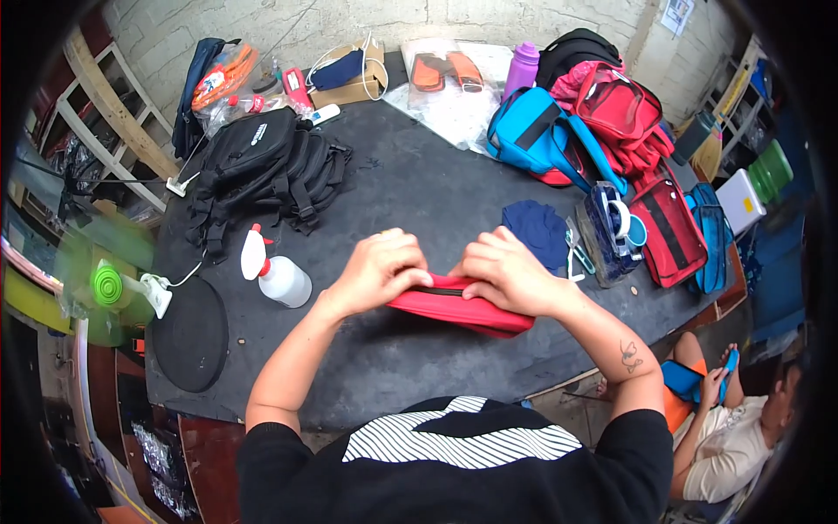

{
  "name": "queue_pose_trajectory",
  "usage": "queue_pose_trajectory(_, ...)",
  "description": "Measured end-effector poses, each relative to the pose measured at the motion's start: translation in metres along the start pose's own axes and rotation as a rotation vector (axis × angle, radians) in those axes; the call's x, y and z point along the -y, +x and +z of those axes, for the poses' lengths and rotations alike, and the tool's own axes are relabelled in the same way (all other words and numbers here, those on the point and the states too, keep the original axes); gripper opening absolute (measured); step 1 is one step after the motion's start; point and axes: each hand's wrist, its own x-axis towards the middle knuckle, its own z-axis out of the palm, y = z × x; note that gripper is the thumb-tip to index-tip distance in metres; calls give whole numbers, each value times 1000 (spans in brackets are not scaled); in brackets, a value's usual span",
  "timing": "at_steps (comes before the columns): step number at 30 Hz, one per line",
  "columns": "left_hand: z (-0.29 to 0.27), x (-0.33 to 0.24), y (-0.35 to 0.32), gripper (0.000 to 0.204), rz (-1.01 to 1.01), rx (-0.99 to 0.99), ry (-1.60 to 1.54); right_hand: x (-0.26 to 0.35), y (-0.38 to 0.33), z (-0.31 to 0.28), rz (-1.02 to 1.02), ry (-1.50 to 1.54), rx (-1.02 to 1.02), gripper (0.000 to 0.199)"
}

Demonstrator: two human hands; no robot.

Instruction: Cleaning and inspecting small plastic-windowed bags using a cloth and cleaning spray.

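A flat red pouch (467, 312) with a dark zipper line lies on the dark table (410, 183) right in front of me. My left hand (381, 269) is closed over the pouch's left end, fingers curled onto its top edge. My right hand (504, 271) grips the pouch's middle and right part from above. The two hands sit close together, almost touching. Most of the pouch's upper edge is hidden under my fingers.
A white spray bottle (278, 274) with a red nozzle lies left of my hands. A black backpack (262, 166) sits far left; blue (532, 131) and red bags (624, 109) far right. A folded navy cloth (539, 231) lies beyond my right hand. Another person (724, 428) sits at lower right.
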Motion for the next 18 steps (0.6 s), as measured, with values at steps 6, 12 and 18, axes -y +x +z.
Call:
queue_pose_trajectory(6, -6, 4, -4, 15, -96, 101, -73, 8, -5, 5, -191, 56, 21, 14)
queue_pose_trajectory(12, -17, -15, 7, 22, 98, -279, 407, -2, 3, -17, -161, -393, -191, 25)
queue_pose_trajectory(18, 11, -12, -20, 40, -222, 1, 295, -36, -25, 9, 24, -270, -138, 28)
